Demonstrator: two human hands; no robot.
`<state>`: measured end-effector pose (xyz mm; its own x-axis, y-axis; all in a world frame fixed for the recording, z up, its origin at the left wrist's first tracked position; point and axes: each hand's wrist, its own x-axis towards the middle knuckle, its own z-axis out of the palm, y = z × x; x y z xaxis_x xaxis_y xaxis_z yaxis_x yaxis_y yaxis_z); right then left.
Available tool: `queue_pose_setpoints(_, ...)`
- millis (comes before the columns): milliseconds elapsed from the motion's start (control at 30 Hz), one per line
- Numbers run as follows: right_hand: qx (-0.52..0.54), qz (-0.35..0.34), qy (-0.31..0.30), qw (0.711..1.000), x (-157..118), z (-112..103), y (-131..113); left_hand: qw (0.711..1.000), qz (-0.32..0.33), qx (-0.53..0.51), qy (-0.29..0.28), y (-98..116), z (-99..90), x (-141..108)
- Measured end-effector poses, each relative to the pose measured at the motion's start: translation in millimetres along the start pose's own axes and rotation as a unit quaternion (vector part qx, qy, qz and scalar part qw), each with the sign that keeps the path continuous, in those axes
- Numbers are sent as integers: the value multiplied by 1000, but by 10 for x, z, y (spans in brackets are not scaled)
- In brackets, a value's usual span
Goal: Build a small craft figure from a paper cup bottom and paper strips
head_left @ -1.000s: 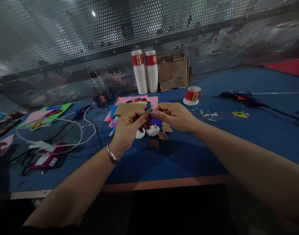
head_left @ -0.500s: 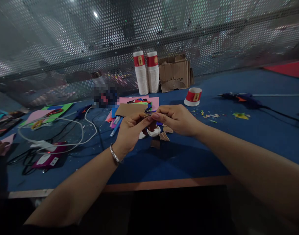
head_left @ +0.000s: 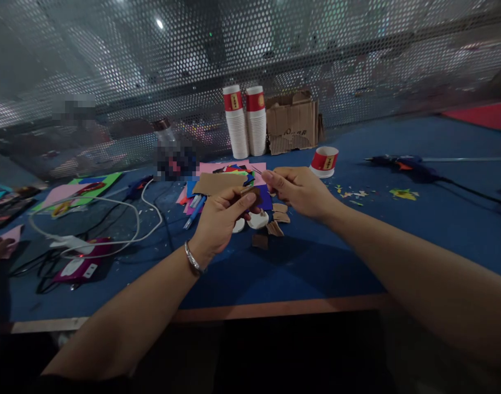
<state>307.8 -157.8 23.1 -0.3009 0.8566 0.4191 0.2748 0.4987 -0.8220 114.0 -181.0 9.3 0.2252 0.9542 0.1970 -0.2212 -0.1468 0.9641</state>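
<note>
Head view: L hand [head_left: 217,221], approx. ctr of frame, grips small brown pc [head_left: 252,192] btw thumb and fingers. R hand [head_left: 303,191], right of ctr, pinches thin item [head_left: 256,170] at fingertips, type unclear. Thin item sits above brown pc in frame, w/ visible gap. Cardboard scraps [head_left: 275,229] lie on table [head_left: 316,262], lower ctr, below both hands.

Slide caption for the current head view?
The left hand holds a brown scrap, the right hand something thin, above a blue table, with stacked cups behind.
</note>
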Motion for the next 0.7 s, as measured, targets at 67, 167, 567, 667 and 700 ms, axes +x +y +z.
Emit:
queue_pose_setpoints(67, 19, 11, 0, 1000, 7, -1, 29, 1000, 3, 6, 0, -11, -15, 10)
queue_pose_setpoints(167, 27, 17, -15, 999, 0, 12, 30, 1000, 1, 3, 4, -14, -30, 19)
queue_pose_setpoints(567, 56, 15, -63, 996, -19, 60, 6, 973, 44, 228, 8, -4, -83, 13)
queue_pose_setpoints(667, 41, -10, -87, 995, -23, 70, 12, 955, 48, 292, -21, 4, -104, 6)
queue_pose_setpoints(700, 34, -16, -91, 995, -24, 69, 17, 955, 54, 292, -23, 2, -110, 6)
